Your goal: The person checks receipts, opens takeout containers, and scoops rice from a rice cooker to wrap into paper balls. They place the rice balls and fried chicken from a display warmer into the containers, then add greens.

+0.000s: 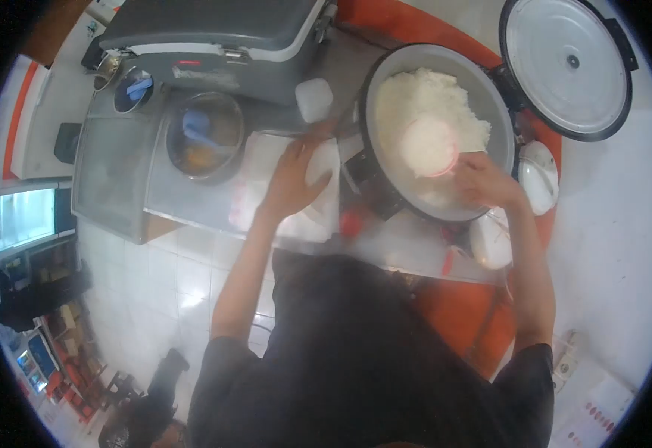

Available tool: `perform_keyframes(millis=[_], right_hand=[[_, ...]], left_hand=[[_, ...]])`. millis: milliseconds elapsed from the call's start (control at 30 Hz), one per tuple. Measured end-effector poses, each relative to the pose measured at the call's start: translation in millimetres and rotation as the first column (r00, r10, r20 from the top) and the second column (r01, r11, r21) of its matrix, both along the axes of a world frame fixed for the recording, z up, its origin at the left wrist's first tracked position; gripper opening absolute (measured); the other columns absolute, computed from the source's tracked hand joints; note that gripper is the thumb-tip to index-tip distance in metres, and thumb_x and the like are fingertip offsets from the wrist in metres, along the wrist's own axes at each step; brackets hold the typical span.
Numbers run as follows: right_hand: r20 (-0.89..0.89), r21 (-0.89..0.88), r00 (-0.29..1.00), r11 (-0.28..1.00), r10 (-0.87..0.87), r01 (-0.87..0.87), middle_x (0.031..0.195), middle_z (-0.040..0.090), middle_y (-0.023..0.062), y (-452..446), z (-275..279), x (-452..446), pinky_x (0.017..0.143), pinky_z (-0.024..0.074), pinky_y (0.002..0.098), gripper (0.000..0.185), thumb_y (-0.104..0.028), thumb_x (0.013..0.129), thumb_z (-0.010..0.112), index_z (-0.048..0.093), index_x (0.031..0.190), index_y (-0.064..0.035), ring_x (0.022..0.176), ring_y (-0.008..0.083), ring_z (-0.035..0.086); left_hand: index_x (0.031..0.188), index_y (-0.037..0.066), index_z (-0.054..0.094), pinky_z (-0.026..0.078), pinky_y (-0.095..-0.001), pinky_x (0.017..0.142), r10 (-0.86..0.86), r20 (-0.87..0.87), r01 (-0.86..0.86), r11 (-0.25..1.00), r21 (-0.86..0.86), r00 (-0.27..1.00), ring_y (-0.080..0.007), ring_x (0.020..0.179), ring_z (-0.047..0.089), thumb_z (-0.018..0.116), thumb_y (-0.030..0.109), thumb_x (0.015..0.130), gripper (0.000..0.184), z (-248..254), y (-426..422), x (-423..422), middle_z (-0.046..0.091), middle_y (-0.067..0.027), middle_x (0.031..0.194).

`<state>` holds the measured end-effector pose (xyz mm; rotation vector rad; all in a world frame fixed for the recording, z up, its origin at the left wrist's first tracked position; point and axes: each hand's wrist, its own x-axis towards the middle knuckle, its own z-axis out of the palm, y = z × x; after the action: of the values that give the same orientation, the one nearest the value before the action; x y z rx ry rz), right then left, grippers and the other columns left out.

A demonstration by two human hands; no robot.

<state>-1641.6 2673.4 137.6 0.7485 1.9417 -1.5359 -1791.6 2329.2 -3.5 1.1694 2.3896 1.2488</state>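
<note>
My right hand [484, 181] is closed on a pink-rimmed scoop cup [453, 154], inside the big rice cooker [500, 123]. White rice fills the cup to a mound, and more rice [469, 112] is heaped in the pot behind it. To the left, my left hand [294, 179] lies with fingers spread on a stack of white paper sheets [255, 175]. A pale round shape on the paper beside my thumb is too hazy to make out.
The cooker's lid [565, 63] stands swung back at right. A steel bowl [238, 123] with a blue-handled utensil sits left of the paper. Behind are a white container [314, 101] and a grey cooler box [266, 93]. Another person [143, 418] shows at lower left.
</note>
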Motion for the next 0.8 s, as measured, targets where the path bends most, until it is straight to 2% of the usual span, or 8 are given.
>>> perform_keyframes(millis=[133,200,300,433,533,600,667,800], right_hand=[[-0.102,0.015,0.989,0.994,-0.108,0.11,0.069,0.052,0.0004,-52,25,23,0.038,0.0324,0.0237,0.027,-0.03,0.103,0.055,0.06,0.099,-0.004,0.046,0.0056,0.043],[-0.083,-0.144,0.941,0.939,-0.327,0.313,0.069,0.053,0.0009,-104,35,37,0.037,0.0328,0.0234,0.025,-0.029,0.103,0.055,0.057,0.1,-0.0046,0.046,0.0063,0.044],[-0.011,-0.288,0.951,0.911,-0.31,0.294,0.069,0.054,0.0016,-176,21,53,0.037,0.0341,0.0241,0.025,-0.029,0.103,0.055,0.057,0.102,-0.0044,0.045,0.0088,0.044],[0.279,-0.528,0.857,0.676,-0.434,0.514,0.068,0.055,0.0021,-255,-45,38,0.039,0.0377,0.0269,0.023,-0.028,0.103,0.054,0.058,0.102,-0.0051,0.047,0.011,0.048],[-0.045,-0.082,0.944,0.943,-0.327,0.323,0.076,0.058,0.0092,-280,-125,14,0.049,0.0447,0.0308,0.025,-0.027,0.105,0.048,0.055,0.113,-0.0041,0.055,0.0162,0.056],[-0.16,0.157,0.967,0.962,-0.198,0.223,0.082,0.061,0.0131,-288,-161,-4,0.054,0.049,0.0342,0.028,-0.025,0.105,0.048,0.054,0.123,-0.0044,0.061,0.021,0.061],[-0.524,0.721,0.823,0.629,0.22,0.291,0.102,0.062,0.0189,-301,-205,-14,0.072,0.0522,0.0428,0.043,-0.019,0.103,0.049,0.044,0.146,-0.0117,0.083,0.0327,0.065],[-0.365,0.621,0.904,0.781,0.223,0.058,0.11,0.059,0.0215,-311,-280,2,0.089,0.0482,0.0493,0.058,-0.013,0.1,0.051,0.033,0.155,-0.0195,0.103,0.0403,0.059]], left_hand=[[0.145,0.017,0.047,0.037,-0.0505,0.109,-0.308,-0.034,0.249,0.825,-0.507,0.951,-0.0329,0.134,0.047,0.077,0.022,0.078,0.074,-82,-95,29,0.053,-0.0155,0.14],[0.133,0.015,0.06,0.038,-0.0499,0.107,-0.315,0.083,0.293,0.713,-0.636,0.946,-0.0296,0.132,0.05,0.071,0.019,0.081,0.053,-117,-120,38,0.058,-0.0145,0.134],[0.117,0.011,0.07,0.039,-0.048,0.107,-0.311,-0.097,0.205,0.799,-0.566,0.945,-0.0294,0.13,0.051,0.062,0.014,0.086,0.032,-140,-154,50,0.06,-0.0137,0.132],[0.112,0.006,0.071,0.038,-0.0449,0.111,-0.235,-0.2,0.129,0.891,-0.435,0.951,-0.033,0.133,0.048,0.059,0.013,0.086,0.03,-139,-171,59,0.057,-0.0138,0.137],[0.119,0.006,0.068,0.035,-0.0462,0.114,-0.284,-0.195,0.174,0.878,-0.445,0.939,-0.0339,0.135,0.047,0.059,0.012,0.085,0.035,-155,-181,56,0.054,-0.0148,0.141],[0.125,0.007,0.065,0.033,-0.0469,0.116,-0.301,-0.155,0.202,0.866,-0.457,0.941,-0.034,0.136,0.045,0.06,0.011,0.085,0.041,-162,-186,57,0.052,-0.0147,0.143],[0.126,0.006,0.064,0.034,-0.0467,0.116,-0.299,-0.165,0.207,0.883,-0.421,0.94,-0.0339,0.137,0.045,0.061,0.012,0.085,0.041,-164,-185,54,0.051,-0.0147,0.145],[0.126,0.006,0.064,0.036,-0.0458,0.114,-0.307,-0.172,0.207,0.874,-0.439,0.936,-0.0348,0.137,0.045,0.063,0.014,0.087,0.041,-166,-187,54,0.051,-0.0151,0.145]])
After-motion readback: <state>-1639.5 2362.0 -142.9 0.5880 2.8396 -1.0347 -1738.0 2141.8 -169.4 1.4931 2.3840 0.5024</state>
